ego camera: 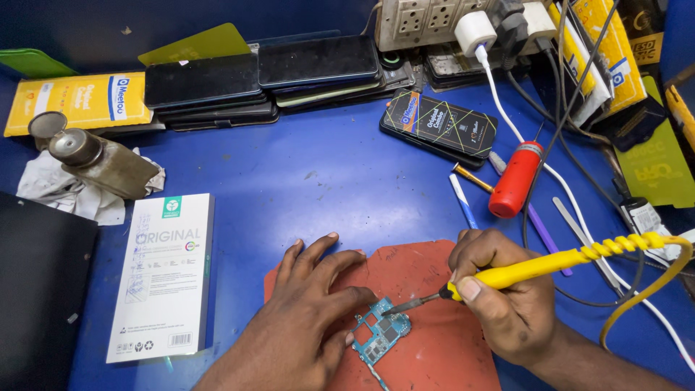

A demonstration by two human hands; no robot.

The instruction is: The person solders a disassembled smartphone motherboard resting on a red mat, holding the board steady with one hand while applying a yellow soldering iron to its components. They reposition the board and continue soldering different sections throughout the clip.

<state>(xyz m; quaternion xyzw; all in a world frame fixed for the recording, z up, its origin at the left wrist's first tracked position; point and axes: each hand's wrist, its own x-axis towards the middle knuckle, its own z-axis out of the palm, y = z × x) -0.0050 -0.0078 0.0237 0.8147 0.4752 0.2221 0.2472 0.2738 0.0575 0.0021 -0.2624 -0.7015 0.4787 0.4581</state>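
Observation:
A small teal circuit board (382, 334) lies on a red-brown work mat (420, 282) near the table's front edge. My left hand (308, 311) rests flat on the mat, its thumb and fingers pressing the board's left side. My right hand (503, 289) grips a yellow-handled soldering iron (536, 266), held like a pen. Its dark metal tip (398, 307) touches the top of the board. The iron's yellow coiled cord (651, 253) loops off to the right.
On the blue table sit a white flat box (165, 271) at left, a metal bottle (101, 163) on a rag, stacked dark phones (260, 80), a black packet (439, 124), a red cylinder (515, 179), thin tools (463, 201), a power strip (434, 22) and cables.

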